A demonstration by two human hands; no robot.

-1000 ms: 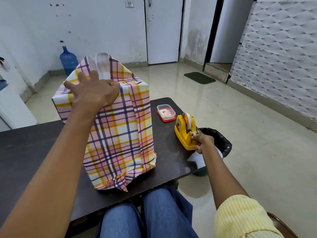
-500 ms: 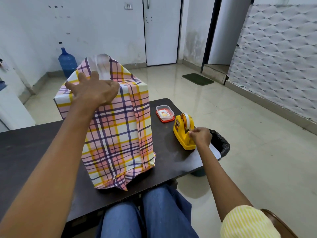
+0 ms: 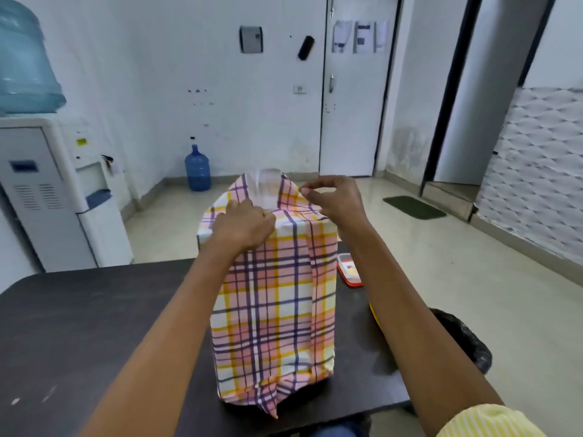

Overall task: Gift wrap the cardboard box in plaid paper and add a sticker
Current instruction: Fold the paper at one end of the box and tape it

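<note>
Head view, step: I judge this is taping the top fold of the plaid paper (image 3: 274,304). I should press the fold flat, land the tape across the seam and smooth outward.
Head view, left grip (image 3: 244,223): fingers curled, holding the paper down at the near top edge.
Head view, right grip (image 3: 336,200): thumb and forefinger pinched together, likely on a tape strip too clear to see.
Head view, wrapped box: upright on the surface (image 3: 110,326), directly under the left grip. The right grip is raised by its far right top fold; I cannot tell if they touch.

a: what's on the dark brown table (image 3: 94,326)?
b: a red-rimmed clear plastic tub (image 3: 347,271), at its right edge.
a: and beyond the table?
b: a blue plastic water jug (image 3: 197,168), a white water dispenser (image 3: 47,190).
</note>
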